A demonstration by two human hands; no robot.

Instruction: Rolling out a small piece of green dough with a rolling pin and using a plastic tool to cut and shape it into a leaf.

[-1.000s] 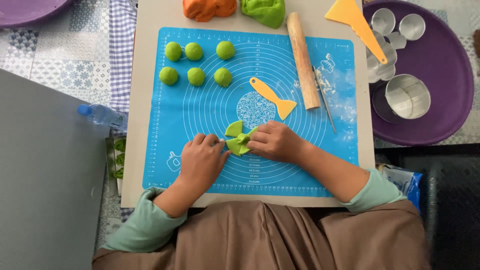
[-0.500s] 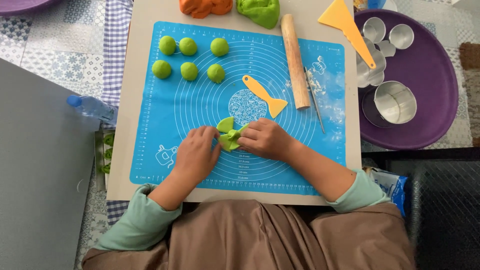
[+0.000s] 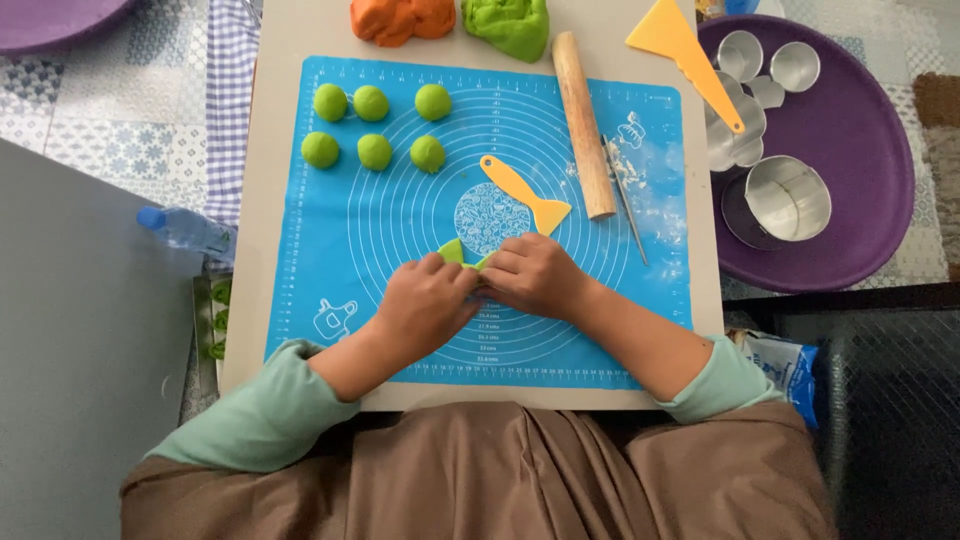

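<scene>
Both my hands meet over the middle of a blue silicone mat. My left hand and my right hand pinch a small flat piece of green dough, most of which is hidden under my fingers. Several green dough balls sit in two rows at the mat's far left. A yellow plastic scraper lies just beyond my right hand.
A wooden rolling pin and a thin metal tool lie on the mat's right side. Orange dough and green dough lumps sit at the far edge. A purple tray holds metal cutters; a water bottle lies at left.
My hands have closed together over the green dough piece, covering most of it. The view has shifted slightly.
</scene>
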